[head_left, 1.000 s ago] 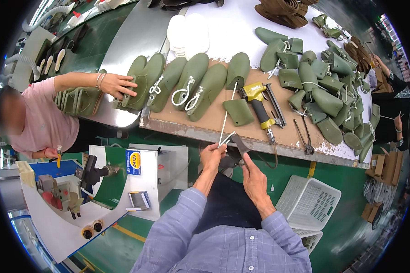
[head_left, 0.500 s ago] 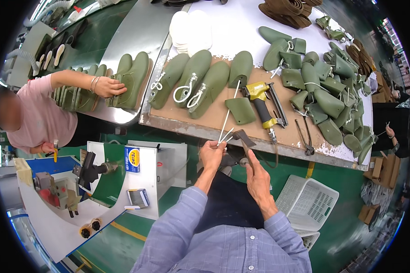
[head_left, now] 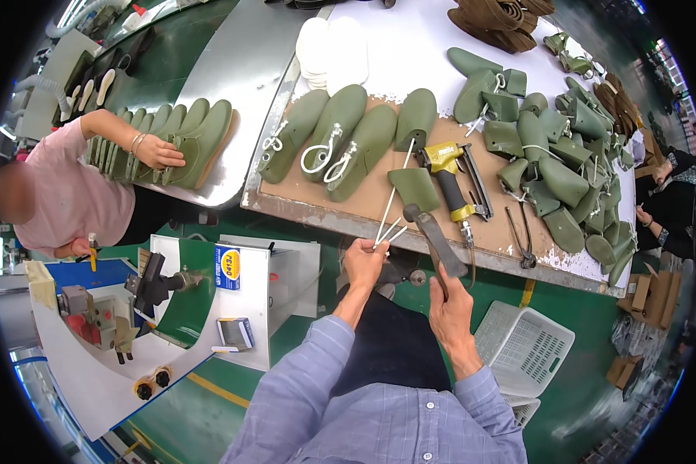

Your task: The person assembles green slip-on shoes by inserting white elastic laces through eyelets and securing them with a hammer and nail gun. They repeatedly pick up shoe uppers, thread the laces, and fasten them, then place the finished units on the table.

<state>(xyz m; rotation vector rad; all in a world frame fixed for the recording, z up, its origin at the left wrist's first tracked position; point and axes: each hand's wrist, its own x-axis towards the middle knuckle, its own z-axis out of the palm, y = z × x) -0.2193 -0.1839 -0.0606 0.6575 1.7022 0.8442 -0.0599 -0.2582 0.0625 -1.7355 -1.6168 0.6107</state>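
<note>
Head view | left hand (head_left: 363, 263) pinches three white laces (head_left: 390, 216) | right hand (head_left: 450, 298) grips one hammer (head_left: 435, 236)

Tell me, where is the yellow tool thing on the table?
In the head view, the yellow and black staple gun lies on the brown board, right of the row of green shoe lasts and just beyond the person's right hand.

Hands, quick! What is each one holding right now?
Left hand: closed, pinching thin white laces.
Right hand: closed around the handle of a dark tool.
</note>
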